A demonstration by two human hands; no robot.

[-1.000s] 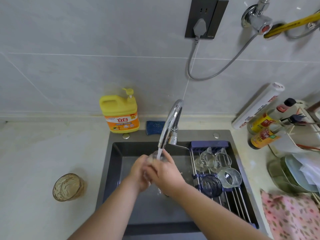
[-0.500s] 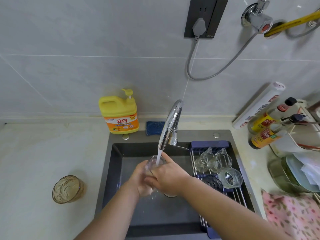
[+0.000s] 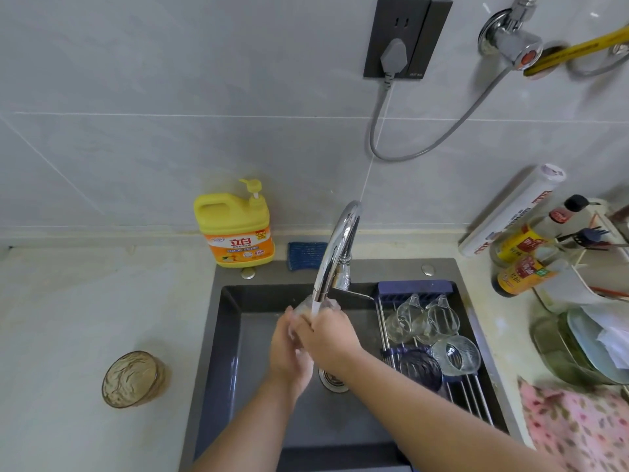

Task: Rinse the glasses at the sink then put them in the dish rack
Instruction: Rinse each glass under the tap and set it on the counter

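Water runs from the chrome tap (image 3: 335, 253) into a clear glass (image 3: 304, 306) held over the dark sink (image 3: 231, 352). My left hand (image 3: 289, 352) wraps round the glass from the left and my right hand (image 3: 328, 338) grips it from the right, so most of the glass is hidden. A dish rack (image 3: 417, 287) lies across the sink's right side with several glasses in it: two clear ones (image 3: 423, 318), a clear ribbed one (image 3: 456, 356) and a dark blue one (image 3: 420, 369). An amber textured glass (image 3: 132, 379) stands on the counter to the left.
A yellow detergent bottle (image 3: 236, 226) and a blue sponge (image 3: 306, 255) sit behind the sink. Sauce bottles (image 3: 524, 264), a foil roll (image 3: 510, 211), a utensil holder and stacked plates (image 3: 592, 349) crowd the right counter, with a pink floral cloth (image 3: 575, 427) in front.
Both hands have lifted the glass a little toward the spout and turned it under the running water. The rack and the amber glass have stayed put.
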